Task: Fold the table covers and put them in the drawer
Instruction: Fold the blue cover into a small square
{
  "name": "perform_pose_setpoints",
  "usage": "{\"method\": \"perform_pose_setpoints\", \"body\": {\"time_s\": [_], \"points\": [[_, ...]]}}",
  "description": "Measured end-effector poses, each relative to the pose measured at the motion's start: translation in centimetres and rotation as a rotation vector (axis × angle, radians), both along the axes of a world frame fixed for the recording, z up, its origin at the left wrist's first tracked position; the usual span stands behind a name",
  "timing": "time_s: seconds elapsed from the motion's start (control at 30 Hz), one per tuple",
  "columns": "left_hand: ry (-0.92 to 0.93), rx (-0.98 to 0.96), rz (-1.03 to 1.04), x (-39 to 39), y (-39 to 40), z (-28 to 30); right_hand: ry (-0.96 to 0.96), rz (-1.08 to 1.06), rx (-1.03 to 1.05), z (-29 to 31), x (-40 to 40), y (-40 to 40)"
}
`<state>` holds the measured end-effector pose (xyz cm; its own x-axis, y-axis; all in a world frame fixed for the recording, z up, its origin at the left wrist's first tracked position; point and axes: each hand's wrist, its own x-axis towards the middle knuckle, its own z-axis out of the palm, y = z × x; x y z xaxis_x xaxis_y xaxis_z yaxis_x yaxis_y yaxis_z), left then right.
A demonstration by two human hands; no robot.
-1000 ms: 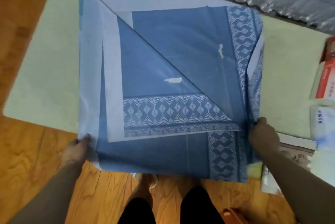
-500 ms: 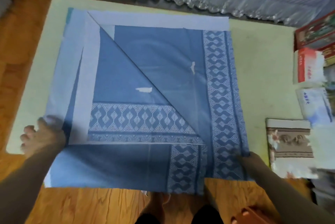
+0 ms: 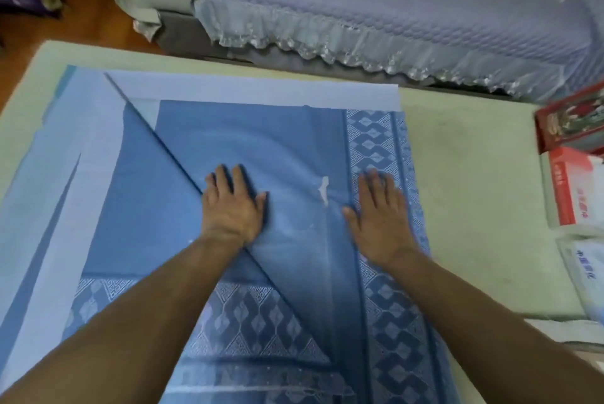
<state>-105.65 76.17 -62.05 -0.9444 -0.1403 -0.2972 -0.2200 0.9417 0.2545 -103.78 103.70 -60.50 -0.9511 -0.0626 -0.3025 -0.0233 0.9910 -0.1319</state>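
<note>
Blue table cover (image 3: 294, 142) is spread flat on the pale table (image 3: 474, 175), its near edge cut off by the frame. Left hand (image 3: 230, 207) and right hand (image 3: 380, 219) are pressed flat on its middle, fingers straight, nothing gripped. Boxes (image 3: 568, 184) right of the cover are partly cropped, print unreadable.

The cover (image 3: 228, 148) runs off the bottom edge and the left edge, so its near hem is unseen. Both forearms hide parts of its patterned border. Right of the cover, the boxes (image 3: 568, 181) are cut by the right edge, their print too blurred to read.
</note>
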Motion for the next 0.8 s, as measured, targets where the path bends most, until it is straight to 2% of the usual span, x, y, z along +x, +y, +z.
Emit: {"method": "perform_pose_setpoints", "body": {"time_s": [0.1,0.23,0.5,0.63,0.8], "points": [[-0.023,-0.068,0.253,-5.1,-1.2,-2.0,0.072,-0.034,0.032,-2.2,-4.8,-0.2],[-0.011,-0.194,0.353,-7.1,-2.1,-3.1,0.036,-0.025,0.045,-4.4,-7.2,1.0],[-0.001,-0.258,0.352,-8.6,-2.1,-3.3,0.005,-0.025,0.027,-4.7,-11.6,1.3],[-0.015,-0.249,0.285,-11.7,-4.0,-3.2,0.02,-0.01,0.058,-4.9,-13.9,1.8],[-0.004,-0.233,0.302,-15.3,-4.9,-3.5,0.007,-0.053,0.044,-4.6,-16.4,1.4]]}}
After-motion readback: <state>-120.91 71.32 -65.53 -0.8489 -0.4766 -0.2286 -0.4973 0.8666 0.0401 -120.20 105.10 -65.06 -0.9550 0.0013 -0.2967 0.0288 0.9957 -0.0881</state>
